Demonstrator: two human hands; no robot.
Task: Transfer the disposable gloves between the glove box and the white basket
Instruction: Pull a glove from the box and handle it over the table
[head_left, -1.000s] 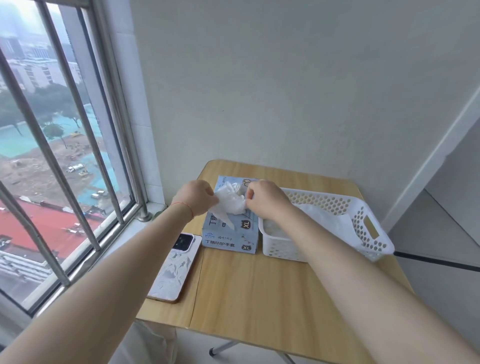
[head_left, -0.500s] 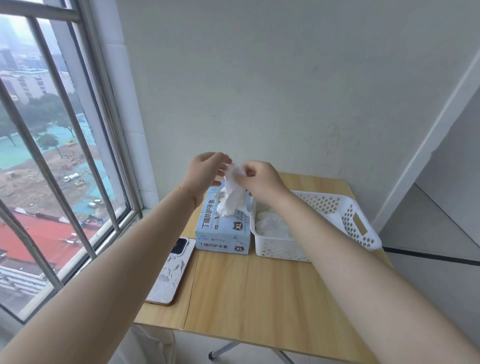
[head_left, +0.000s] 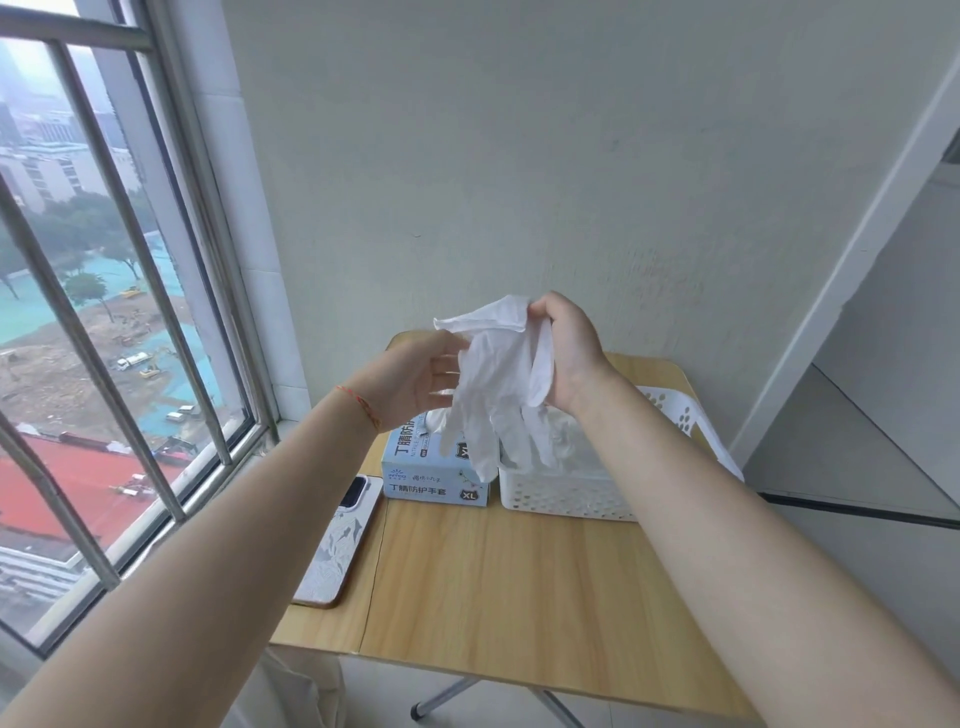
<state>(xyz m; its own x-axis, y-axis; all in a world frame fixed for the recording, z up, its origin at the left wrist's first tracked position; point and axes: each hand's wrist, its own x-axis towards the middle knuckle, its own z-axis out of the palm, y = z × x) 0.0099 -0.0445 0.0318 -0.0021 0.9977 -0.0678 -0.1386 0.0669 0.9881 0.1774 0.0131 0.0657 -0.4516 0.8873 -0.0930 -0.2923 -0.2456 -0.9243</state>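
Against the pale wall, above the desk's far edge, my right hand (head_left: 566, 353) pinches the cuff of a limp, feather-light glove (head_left: 493, 384) dangling over box (head_left: 436, 467) and basket (head_left: 566, 499), left hand (head_left: 415, 384) released, fingers brushing it.

Glove box (head_left: 435, 475), front face: the Chinese line "丁腈防护手套" in dark print, with a dark badge reading "XL" at its right end. Above this line stands a small blue logo and a short line of small characters, too fine to read. Top face of the same box: larger characters "丁腈防" are visible before a hanging glove (head_left: 493, 384) covers the remainder; a small Latin line beneath begins "NITRILE", the rest illegible. A second dark badge on the top face is partly hidden.
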